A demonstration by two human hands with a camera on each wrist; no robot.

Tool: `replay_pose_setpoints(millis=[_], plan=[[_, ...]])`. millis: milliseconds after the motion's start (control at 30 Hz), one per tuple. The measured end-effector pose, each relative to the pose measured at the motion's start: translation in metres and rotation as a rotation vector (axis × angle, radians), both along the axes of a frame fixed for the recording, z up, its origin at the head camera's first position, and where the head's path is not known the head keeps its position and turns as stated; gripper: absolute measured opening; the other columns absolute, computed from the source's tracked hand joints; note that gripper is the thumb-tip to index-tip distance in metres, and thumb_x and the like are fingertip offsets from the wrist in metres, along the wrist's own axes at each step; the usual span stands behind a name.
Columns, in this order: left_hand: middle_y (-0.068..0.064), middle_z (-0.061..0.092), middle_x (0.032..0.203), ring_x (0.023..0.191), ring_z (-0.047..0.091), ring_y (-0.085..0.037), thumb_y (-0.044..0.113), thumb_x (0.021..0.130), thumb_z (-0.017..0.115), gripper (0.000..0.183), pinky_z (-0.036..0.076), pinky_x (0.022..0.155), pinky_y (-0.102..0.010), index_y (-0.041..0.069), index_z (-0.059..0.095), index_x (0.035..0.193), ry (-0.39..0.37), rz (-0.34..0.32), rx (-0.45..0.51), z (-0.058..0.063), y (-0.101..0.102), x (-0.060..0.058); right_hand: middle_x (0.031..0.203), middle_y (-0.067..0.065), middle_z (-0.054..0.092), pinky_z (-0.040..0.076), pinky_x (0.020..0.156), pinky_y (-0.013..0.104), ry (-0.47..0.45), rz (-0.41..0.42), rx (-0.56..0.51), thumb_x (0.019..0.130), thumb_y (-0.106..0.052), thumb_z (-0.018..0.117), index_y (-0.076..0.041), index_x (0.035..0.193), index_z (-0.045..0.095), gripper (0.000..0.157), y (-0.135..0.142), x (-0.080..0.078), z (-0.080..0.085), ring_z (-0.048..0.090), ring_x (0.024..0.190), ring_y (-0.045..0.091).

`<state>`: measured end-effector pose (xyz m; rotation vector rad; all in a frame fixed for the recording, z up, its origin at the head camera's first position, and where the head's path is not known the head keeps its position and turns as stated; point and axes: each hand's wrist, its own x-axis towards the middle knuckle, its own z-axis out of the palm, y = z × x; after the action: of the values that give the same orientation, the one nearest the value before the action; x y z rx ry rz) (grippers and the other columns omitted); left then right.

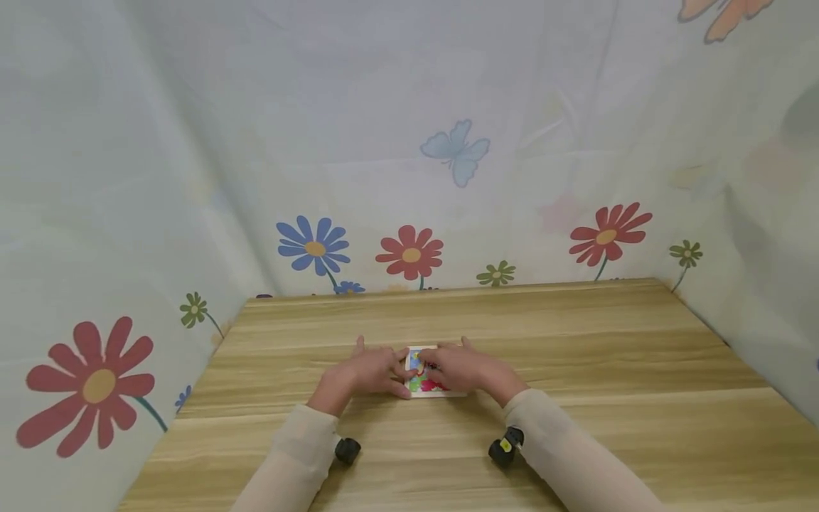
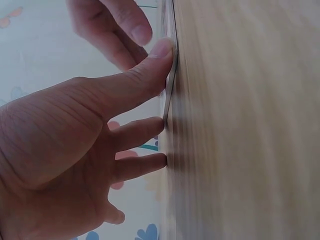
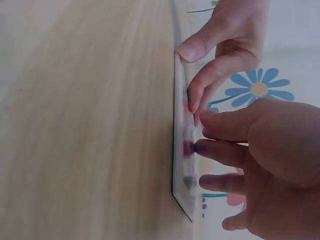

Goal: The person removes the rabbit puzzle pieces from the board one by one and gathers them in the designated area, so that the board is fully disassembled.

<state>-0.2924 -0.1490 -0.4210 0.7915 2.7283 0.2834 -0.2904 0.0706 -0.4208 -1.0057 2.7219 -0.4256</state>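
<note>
A small flat picture board (image 1: 414,385) with a white border and a bright printed surface lies on the wooden table. My left hand (image 1: 374,371) holds its left end, the thumb at the near corner and a finger at the far corner. Another left finger curls over the printed face. The right hand (image 1: 462,366) reaches over the board from the right and covers much of it. Seen from the right wrist, the right fingertips (image 3: 200,146) are right at the printed face, beside red and green patches. What lies beneath the right palm is hidden.
The wood-grained table (image 1: 576,441) extends around both hands. White cloth (image 1: 358,171) printed with flowers and butterflies hangs behind it and along both sides. Black wrist cameras (image 1: 348,450) sit below the forearms, close over the tabletop.
</note>
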Motion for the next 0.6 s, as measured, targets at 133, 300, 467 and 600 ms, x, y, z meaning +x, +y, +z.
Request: replay_pose_setpoints(millis=[133, 300, 467, 600], plan=[[-0.004, 0.041, 0.156, 0.139, 0.044, -0.028, 0.049, 0.083, 0.076, 0.045, -0.001, 0.106, -0.079, 0.03, 0.073, 0.123, 0.0, -0.004, 0.007, -0.002, -0.001, -0.001, 0.122, 0.009, 0.067, 0.021, 0.107, 0.075, 0.011, -0.014, -0.034, 0.103, -0.02, 0.058, -0.008, 0.137, 0.06, 0.037, -0.007, -0.008, -0.004, 0.056, 0.124, 0.03], [-0.006, 0.042, 0.155, 0.139, 0.044, -0.029, 0.047, 0.082, 0.077, 0.041, -0.002, 0.106, -0.079, 0.03, 0.076, 0.119, -0.011, 0.013, 0.007, -0.001, -0.001, -0.001, 0.11, 0.014, 0.069, 0.051, 0.088, 0.045, -0.009, -0.004, -0.17, 0.098, -0.008, 0.062, 0.004, 0.132, 0.061, 0.036, -0.011, -0.014, -0.004, 0.06, 0.083, 0.02], [-0.005, 0.042, 0.155, 0.139, 0.045, -0.028, 0.048, 0.082, 0.077, 0.039, -0.001, 0.105, -0.08, 0.031, 0.077, 0.117, -0.019, 0.002, 0.016, -0.001, -0.001, -0.002, 0.117, 0.022, 0.066, 0.053, 0.085, 0.039, -0.031, -0.038, -0.27, 0.089, 0.008, 0.062, 0.012, 0.125, 0.063, 0.036, -0.016, -0.02, -0.005, 0.062, 0.095, 0.025], [-0.004, 0.042, 0.155, 0.14, 0.043, -0.028, 0.047, 0.082, 0.077, 0.04, -0.001, 0.104, -0.08, 0.03, 0.076, 0.119, -0.021, -0.001, 0.019, -0.002, -0.001, -0.003, 0.121, 0.026, 0.063, 0.05, 0.097, 0.047, -0.049, -0.09, -0.294, 0.088, 0.01, 0.063, 0.013, 0.125, 0.061, 0.038, -0.019, -0.024, -0.005, 0.061, 0.112, 0.033]])
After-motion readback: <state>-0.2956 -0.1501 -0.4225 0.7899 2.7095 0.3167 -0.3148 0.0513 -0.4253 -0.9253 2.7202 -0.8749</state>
